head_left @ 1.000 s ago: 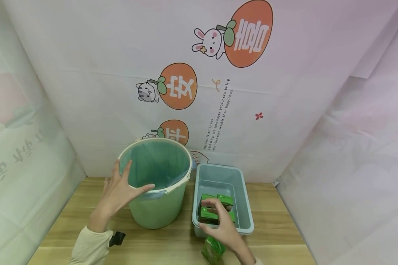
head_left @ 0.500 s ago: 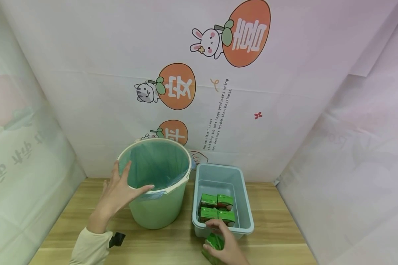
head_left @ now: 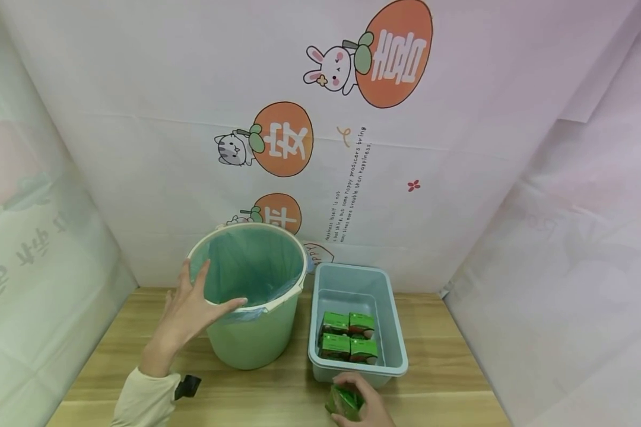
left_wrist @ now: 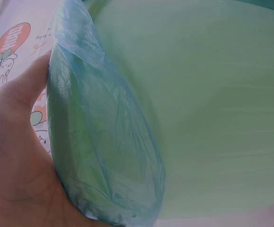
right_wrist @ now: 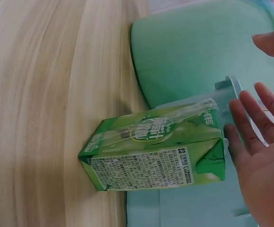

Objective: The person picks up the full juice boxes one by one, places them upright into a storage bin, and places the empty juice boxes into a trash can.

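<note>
My left hand (head_left: 184, 311) rests at the near left rim of a light green bin (head_left: 251, 341); thumb and fingers are spread across the rim. A thin blue liner bag (left_wrist: 113, 151) folds over that rim. My right hand (head_left: 371, 409) is at a green juice box (head_left: 344, 402) standing on the wooden table before the tray. In the right wrist view, the fingers are extended beside the top of the juice box (right_wrist: 155, 146), and the thumb is apart from it. Several similar green boxes (head_left: 349, 338) sit together in the near part of a blue-grey plastic tray (head_left: 397, 332).
The tray stands right of the bin on the wooden table (head_left: 438, 391). Behind them rises a white cloth wall (head_left: 459, 148) printed with cartoon figures. More cloth walls enclose the left and right sides.
My right hand has come down and back from above the tray to the juice box in front of it. The left hand stays at the bin rim.
</note>
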Available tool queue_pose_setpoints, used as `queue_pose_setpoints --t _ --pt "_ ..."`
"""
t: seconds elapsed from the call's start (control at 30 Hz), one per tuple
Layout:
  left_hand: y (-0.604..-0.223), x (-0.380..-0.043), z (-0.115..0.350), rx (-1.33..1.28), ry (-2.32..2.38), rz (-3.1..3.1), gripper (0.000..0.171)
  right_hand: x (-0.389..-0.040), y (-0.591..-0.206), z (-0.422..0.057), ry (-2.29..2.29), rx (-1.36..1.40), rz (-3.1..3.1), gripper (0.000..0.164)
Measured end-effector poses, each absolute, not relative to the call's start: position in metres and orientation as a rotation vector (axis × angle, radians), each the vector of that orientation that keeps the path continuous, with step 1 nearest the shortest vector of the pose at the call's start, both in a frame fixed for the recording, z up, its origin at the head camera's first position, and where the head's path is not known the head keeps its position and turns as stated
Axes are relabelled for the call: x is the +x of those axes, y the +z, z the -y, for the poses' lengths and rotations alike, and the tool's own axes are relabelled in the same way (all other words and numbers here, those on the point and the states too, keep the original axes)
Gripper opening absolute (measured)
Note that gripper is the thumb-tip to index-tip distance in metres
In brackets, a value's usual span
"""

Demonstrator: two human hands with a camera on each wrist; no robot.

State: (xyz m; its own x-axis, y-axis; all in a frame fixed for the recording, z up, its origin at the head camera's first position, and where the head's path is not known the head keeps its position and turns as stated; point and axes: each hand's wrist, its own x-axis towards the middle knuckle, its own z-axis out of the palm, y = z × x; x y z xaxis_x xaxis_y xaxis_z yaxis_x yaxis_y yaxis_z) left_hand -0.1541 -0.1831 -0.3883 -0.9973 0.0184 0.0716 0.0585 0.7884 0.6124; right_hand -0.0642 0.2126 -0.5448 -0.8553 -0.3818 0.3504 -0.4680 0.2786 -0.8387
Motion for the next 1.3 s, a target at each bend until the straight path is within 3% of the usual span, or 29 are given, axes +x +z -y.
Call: queue_pose_setpoints --t 0.5,1.3 --pt "-0.389 -0.153 0.185 -0.06 -1.006 2.913 0.131 -0.066 -0.561 -0.227 1.486 0.744 2.4 0.054" --pt "-0.39 -0.154 0.184 -0.072 -0.981 2.909 0.13 -0.057 -0.57 -0.223 1.409 0.376 2.512 0.055"
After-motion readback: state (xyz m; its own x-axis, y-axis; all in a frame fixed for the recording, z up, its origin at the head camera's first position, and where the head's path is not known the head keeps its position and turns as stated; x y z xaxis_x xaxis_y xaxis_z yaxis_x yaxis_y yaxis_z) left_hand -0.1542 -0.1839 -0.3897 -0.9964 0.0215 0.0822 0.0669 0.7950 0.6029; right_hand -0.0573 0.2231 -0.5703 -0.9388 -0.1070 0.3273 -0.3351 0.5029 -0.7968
